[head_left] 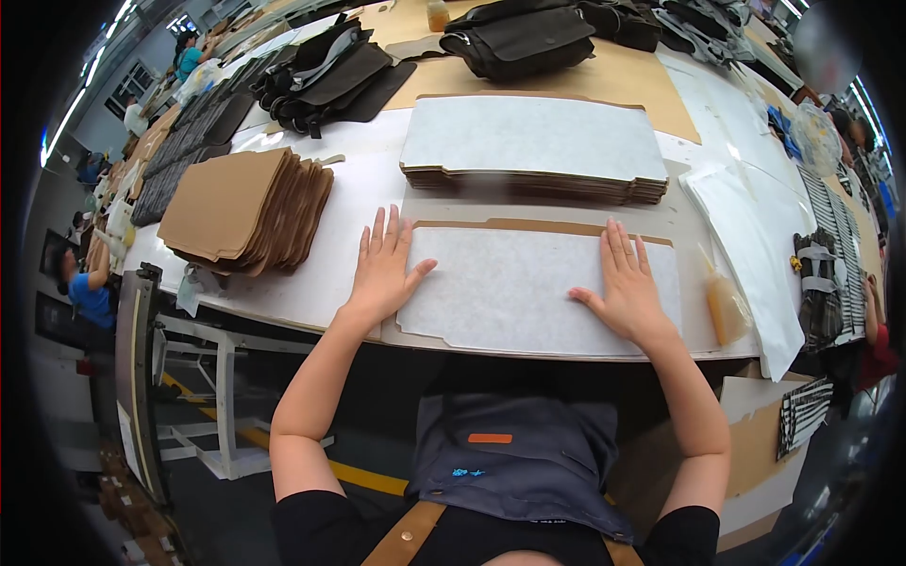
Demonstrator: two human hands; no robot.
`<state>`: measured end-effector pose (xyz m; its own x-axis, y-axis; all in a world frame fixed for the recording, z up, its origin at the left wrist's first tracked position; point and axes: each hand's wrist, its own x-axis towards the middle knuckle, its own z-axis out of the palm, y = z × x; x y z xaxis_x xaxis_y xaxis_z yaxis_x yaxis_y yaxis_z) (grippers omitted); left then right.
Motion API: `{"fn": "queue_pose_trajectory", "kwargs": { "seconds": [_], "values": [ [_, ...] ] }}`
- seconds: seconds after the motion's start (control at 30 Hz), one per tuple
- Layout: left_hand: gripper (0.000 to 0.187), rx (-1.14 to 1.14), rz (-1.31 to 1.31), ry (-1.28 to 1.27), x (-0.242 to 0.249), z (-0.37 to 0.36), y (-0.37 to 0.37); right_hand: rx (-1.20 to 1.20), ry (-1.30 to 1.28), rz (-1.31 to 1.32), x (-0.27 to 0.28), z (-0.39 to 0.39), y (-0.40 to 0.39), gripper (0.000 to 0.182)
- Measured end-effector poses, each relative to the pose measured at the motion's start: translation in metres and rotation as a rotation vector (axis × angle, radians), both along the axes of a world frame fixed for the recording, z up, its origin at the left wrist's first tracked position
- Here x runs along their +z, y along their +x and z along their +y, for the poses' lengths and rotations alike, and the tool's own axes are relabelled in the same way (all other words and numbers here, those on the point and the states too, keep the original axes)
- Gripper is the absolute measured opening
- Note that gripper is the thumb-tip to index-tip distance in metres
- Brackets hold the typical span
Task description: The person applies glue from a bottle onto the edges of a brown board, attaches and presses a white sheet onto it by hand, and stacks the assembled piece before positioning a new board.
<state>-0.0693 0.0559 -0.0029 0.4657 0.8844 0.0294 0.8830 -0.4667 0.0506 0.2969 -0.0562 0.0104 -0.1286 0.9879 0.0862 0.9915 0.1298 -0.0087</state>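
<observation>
Both bare arms reach forward, elbows bent and spread apart. The left hand (pixel 382 269) lies flat, palm down, fingers together and thumb splayed toward the right hand (pixel 628 288), which also lies flat, seemingly pressing down, thumb pointing back at the left.

At the centre of the frame a white sheet (pixel 528 288) lies on a brown board (pixel 528 226) at the table's (pixel 349 189) near edge. The left hand (pixel 382 269) presses flat on the sheet's left end, the right hand (pixel 628 288) on its right part. Above them sits a stack of boards (pixel 533 156); to the left, fanned brown pieces (pixel 245 208). A glue bottle (pixel 727 307) lies at right, and black bags (pixel 514 38) fill the top.
</observation>
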Motion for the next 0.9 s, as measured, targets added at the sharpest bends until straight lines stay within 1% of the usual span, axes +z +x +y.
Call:
{"fn": "queue_pose_trajectory", "kwargs": {
  "seconds": [0.07,0.17,0.27,0.3,0.37,0.47,0.6,0.63,0.7,0.73,0.8,0.83,0.9],
  "values": [
    [0.074,0.01,-0.05,-0.001,0.004,-0.003,0.013,0.019,0.019,0.047,-0.002,0.007,-0.011,0.093],
    [0.069,-0.231,-0.059,0.074,-0.005,-0.008,0.058,0.167,0.06,0.116,-0.002,0.023,-0.04,0.09],
    [0.064,-0.395,-0.186,0.001,-0.004,-0.017,0.091,0.222,0.027,0.12,-0.008,0.034,-0.053,0.084],
    [0.061,-0.39,-0.178,0.009,-0.004,-0.017,0.095,0.207,0.011,0.114,-0.007,0.034,-0.051,0.083],
    [0.061,-0.338,-0.147,-0.028,0.0,-0.015,0.093,0.173,-0.025,0.104,-0.005,0.032,-0.042,0.08],
    [0.063,-0.24,-0.107,-0.019,0.0,-0.012,0.071,0.087,-0.019,0.08,-0.004,0.02,-0.019,0.079],
    [0.069,-0.062,-0.084,0.0,0.002,-0.017,0.022,-0.11,-0.057,0.034,0.0,-0.008,0.014,0.089],
    [0.07,-0.053,-0.084,0.016,0.002,-0.024,0.014,-0.163,-0.056,0.018,0.0,-0.017,0.018,0.095],
    [0.074,-0.038,-0.083,0.046,0.001,-0.045,0.001,-0.105,-0.053,0.087,0.006,-0.041,0.014,0.095],
    [0.076,-0.091,-0.088,-0.023,0.005,-0.059,0.001,-0.076,-0.054,0.121,0.011,-0.053,0.011,0.095],
    [0.081,-0.199,-0.1,-0.164,0.015,-0.088,0.009,-0.057,-0.137,0.128,0.016,-0.07,0.004,0.095],
    [0.083,-0.183,-0.047,-0.113,0.016,-0.095,0.01,-0.05,-0.176,0.131,0.018,-0.077,0.002,0.095],
    [0.084,-0.098,-0.017,-0.097,0.014,-0.098,0.001,-0.154,-0.167,0.108,0.017,-0.09,0.014,0.095]
  ]
}}
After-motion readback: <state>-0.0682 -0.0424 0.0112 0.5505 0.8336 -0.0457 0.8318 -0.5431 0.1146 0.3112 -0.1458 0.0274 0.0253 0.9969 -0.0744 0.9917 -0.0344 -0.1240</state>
